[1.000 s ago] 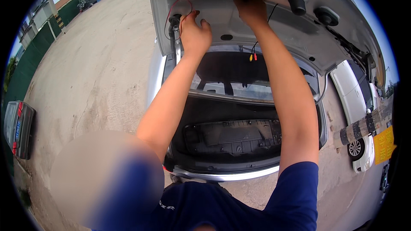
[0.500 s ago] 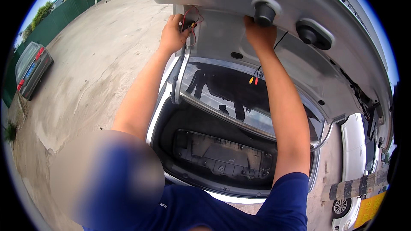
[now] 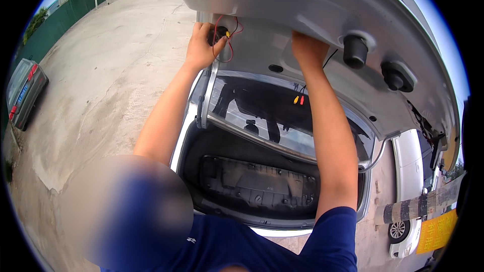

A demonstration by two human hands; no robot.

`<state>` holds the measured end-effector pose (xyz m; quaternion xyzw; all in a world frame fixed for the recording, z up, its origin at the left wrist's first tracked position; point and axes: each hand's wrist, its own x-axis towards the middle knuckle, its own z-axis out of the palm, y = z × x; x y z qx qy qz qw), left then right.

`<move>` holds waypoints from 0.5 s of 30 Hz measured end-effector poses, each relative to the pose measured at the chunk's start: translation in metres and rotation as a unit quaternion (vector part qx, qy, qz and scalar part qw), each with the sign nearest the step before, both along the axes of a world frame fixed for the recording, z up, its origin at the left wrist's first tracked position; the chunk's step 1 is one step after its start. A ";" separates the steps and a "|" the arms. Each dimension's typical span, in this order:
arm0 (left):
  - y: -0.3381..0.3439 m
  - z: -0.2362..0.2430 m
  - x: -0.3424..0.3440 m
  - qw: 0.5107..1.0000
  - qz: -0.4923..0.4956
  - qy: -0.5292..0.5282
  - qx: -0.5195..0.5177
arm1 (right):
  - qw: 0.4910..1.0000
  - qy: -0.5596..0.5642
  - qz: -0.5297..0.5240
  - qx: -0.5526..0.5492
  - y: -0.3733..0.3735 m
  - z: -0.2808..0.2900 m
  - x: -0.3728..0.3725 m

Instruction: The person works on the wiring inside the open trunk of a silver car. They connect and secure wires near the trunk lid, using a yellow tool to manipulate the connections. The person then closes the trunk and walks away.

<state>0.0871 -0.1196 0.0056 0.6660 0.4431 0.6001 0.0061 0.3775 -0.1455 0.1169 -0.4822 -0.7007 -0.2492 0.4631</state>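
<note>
My left hand (image 3: 204, 45) is at the underside of the raised silver boot lid (image 3: 282, 5), fingers curled by a dark fitting (image 3: 221, 31), among a loop of thin red and black wires (image 3: 239, 26) and a small yellow connector (image 3: 228, 35); exactly what it grips is unclear. My right hand (image 3: 309, 49) reaches up behind an edge of the lid's inner panel, fingers hidden. A black cable runs beside it, and yellow and red plugs (image 3: 299, 100) dangle in front of the rear window. Two black rubber-capped fittings (image 3: 355, 50) sit on the lid to the right.
Below me is the open boot, with a black trim panel (image 3: 257, 181) lying inside. A grey car (image 3: 26, 95) stands left by a green fence (image 3: 55, 30). On the right are a white car (image 3: 406, 166), a striped pole (image 3: 418, 204) and a yellow sign (image 3: 436, 231).
Since a second ago my left hand has shifted left around the fitting, where a yellow connector now shows. The whole view has tilted and moved. My right hand stays tucked under the lid.
</note>
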 end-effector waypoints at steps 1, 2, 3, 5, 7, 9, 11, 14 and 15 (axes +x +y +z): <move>0.001 0.000 -0.002 1.000 -0.005 0.006 0.011 | 0.999 -0.015 -0.016 -0.024 0.001 0.005 0.002; 0.003 0.001 -0.003 1.000 -0.009 0.013 0.022 | 0.998 -0.030 -0.033 -0.048 0.001 0.008 0.004; 0.003 0.001 -0.005 0.999 -0.011 0.019 0.034 | 0.995 -0.046 -0.048 -0.072 -0.001 0.013 0.003; 0.003 0.001 -0.007 0.998 -0.029 0.014 0.046 | 0.997 -0.001 -0.051 -0.061 -0.007 0.003 -0.008; 0.008 -0.001 -0.007 0.998 -0.037 0.002 0.050 | 0.994 -0.080 -0.073 -0.005 -0.008 0.003 -0.003; 0.015 -0.001 -0.008 0.998 -0.031 -0.017 0.044 | 0.985 -0.139 -0.092 0.053 -0.007 0.002 -0.001; 0.017 -0.001 -0.007 0.999 0.015 -0.018 0.043 | 0.990 0.013 -0.015 -0.138 -0.010 0.017 0.005; 0.016 -0.004 0.007 0.996 0.066 -0.038 0.043 | 0.957 0.211 0.046 -0.193 -0.025 0.019 -0.021; 0.017 -0.003 0.013 0.995 0.079 -0.048 0.047 | 0.952 0.244 0.058 -0.174 -0.027 0.019 -0.024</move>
